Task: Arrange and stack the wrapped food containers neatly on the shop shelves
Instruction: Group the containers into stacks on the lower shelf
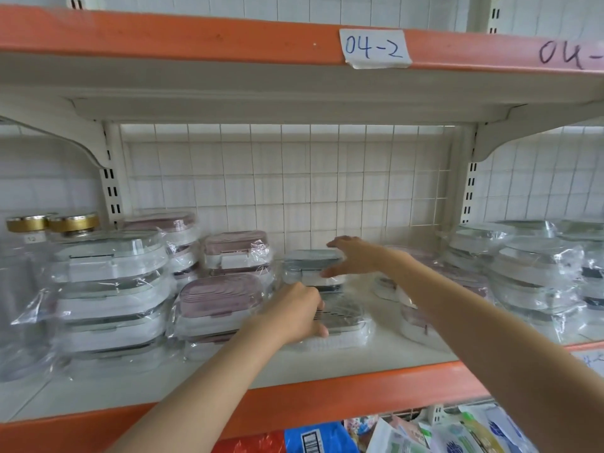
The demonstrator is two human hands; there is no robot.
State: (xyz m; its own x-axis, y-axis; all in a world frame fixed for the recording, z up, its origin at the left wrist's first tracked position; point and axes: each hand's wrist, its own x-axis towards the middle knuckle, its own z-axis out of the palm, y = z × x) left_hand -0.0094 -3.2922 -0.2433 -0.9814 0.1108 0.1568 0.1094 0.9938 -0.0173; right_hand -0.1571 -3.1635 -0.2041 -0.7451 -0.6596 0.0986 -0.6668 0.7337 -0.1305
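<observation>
Wrapped food containers fill a cream shelf point(327, 364). My left hand point(294, 313) grips a grey-lidded container point(343, 325) lying flat near the middle front. My right hand point(351, 256) reaches further back, thumb and fingers spread round the right end of a green-lidded container point(307, 266) standing behind it. To the left stand pink-lidded containers point(222, 295) and a tall stack of green-lidded ones point(111, 289). More pink ones point(421, 318) lie partly hidden behind my right forearm.
Gold-capped jars point(52, 223) stand at the far left back. Stacked clear-wrapped containers point(536, 276) crowd the right end. An orange-edged upper shelf point(196, 37) hangs overhead with a label reading 04-2 point(374, 49). Coloured packets point(425, 433) sit on the shelf below.
</observation>
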